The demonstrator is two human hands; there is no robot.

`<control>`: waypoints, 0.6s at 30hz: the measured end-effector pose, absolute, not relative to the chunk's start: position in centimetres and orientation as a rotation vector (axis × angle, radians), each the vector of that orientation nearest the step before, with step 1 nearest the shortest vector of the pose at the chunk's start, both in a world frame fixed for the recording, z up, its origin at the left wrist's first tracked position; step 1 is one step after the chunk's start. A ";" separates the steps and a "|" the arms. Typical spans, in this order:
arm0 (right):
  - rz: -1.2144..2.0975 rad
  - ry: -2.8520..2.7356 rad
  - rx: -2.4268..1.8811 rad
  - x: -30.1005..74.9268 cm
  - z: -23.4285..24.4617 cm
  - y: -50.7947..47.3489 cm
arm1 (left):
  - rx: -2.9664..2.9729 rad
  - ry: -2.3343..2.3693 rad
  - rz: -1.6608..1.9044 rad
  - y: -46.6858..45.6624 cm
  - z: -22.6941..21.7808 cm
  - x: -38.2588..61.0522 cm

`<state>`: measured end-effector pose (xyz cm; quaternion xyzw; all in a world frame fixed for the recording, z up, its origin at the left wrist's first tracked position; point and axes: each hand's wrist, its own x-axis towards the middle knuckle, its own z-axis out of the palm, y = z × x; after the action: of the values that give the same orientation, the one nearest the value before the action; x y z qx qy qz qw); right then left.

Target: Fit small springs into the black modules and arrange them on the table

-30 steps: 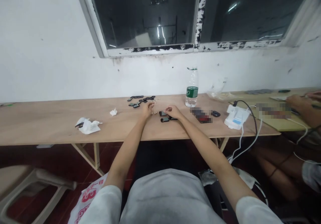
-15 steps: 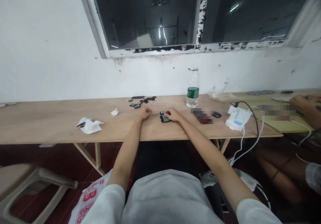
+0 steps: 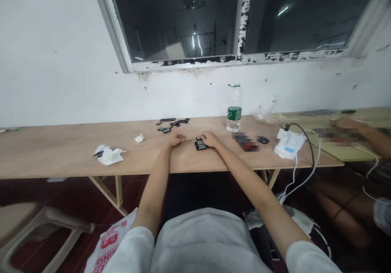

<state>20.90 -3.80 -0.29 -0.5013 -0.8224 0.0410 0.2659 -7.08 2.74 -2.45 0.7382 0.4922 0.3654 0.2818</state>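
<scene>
My left hand [image 3: 176, 139] lies on the wooden table [image 3: 61, 155], its fingers pointing right toward a short row of small beige pieces [image 3: 187, 139]. My right hand [image 3: 211, 139] has its fingertips on a small cluster of black rectangular devices [image 3: 200, 144]. Both hands are too small in view to show any grip. Farther back, several dark flat pieces [image 3: 170, 125] lie in a loose group. The gap between my hands is narrow.
A water bottle [image 3: 233, 113] with a green label stands behind my right hand. Right of it are blurred objects [image 3: 246, 142], a black oval object [image 3: 263, 139] and a white charger [image 3: 289, 144] with cables. Tissues [image 3: 106, 155] lie left. A co-worker's hand [image 3: 345, 123] rests on a pale board [image 3: 336, 153].
My hands have dropped from above the table onto it. The black devices now sit closer together under my right fingertips. The co-worker's hand has moved left.
</scene>
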 end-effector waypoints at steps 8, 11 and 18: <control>0.147 -2.152 -1.468 21.1 -0.4 -3.6 | 1.970 1.398 1.013 2.1 -2.2 -6.6; 0.168 -2.133 -1.431 21.2 -0.8 -3.1 | 2.091 1.427 1.052 1.9 -2.1 -6.1; 0.238 -2.022 -1.200 21.4 -1.7 -2.1 | 2.322 1.288 1.172 0.3 -1.2 -3.3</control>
<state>21.39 -2.09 -1.70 -0.4698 -0.7916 0.0931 0.3793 -3.27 0.34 -1.22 0.7943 0.4405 0.4010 0.1191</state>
